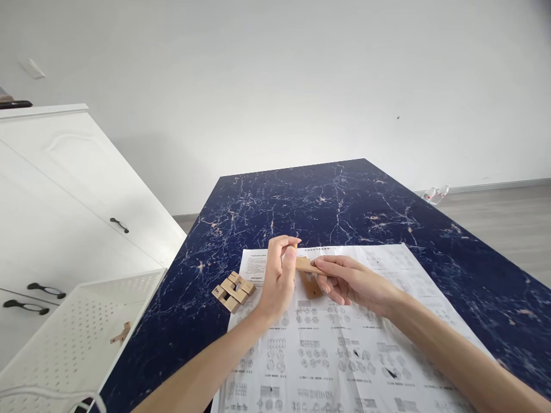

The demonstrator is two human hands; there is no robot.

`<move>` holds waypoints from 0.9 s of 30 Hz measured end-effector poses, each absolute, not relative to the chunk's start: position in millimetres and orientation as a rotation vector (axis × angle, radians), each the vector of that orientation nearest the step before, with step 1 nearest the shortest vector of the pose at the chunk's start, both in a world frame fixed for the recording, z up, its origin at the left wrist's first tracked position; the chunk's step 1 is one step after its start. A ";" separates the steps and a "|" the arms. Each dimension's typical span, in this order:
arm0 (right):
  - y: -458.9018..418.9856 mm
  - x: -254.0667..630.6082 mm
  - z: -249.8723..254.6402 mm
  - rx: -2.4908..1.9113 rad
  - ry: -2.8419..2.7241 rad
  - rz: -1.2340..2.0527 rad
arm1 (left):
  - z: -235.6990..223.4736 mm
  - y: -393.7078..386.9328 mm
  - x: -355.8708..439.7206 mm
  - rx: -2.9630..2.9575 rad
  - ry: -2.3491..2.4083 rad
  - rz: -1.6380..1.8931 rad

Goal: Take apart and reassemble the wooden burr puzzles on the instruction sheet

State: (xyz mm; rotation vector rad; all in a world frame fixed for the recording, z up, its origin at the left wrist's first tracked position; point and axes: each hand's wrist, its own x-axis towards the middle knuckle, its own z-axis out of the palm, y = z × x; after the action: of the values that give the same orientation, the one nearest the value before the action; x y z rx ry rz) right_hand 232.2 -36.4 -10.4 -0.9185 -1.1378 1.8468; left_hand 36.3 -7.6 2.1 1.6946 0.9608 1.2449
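Observation:
My left hand [279,281] is closed around a wooden piece that its fingers mostly hide; only a thin edge shows. Between the thumb and fingers of my right hand [344,278] is a flat, light wooden piece [303,264], whose left end meets what the left hand holds. Below it, a darker brown wooden block [311,285] is partly covered by the right hand; whether it lies on the paper I cannot tell. Left of my left hand, an interlocked group of wooden puzzle pieces [233,291] rests at the paper's edge, with a "3" marked on one.
A large printed instruction sheet [293,350] with small diagrams covers the near part of the blue marbled table [293,201]. To the left stand a white cabinet [64,189] and a perforated white rack [73,332] holding a small wooden cross-shaped piece [121,333].

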 end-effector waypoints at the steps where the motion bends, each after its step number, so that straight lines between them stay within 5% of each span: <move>1: -36.7 231.9 -10.0 -0.918 -1.141 1.842 | 2.2 -8.1 36.5 1.691 0.961 1.244; 27: -38.7 226.1 -11.6 -0.883 -1.333 1.661 | -9.9 -5.8 31.4 1.804 0.807 1.224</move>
State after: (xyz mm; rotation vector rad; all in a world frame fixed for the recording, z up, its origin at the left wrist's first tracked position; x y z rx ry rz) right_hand 226.1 -38.7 -11.6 -0.8826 -1.3333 1.6613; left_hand 31.4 -5.8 -9.9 1.8039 0.8071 1.2237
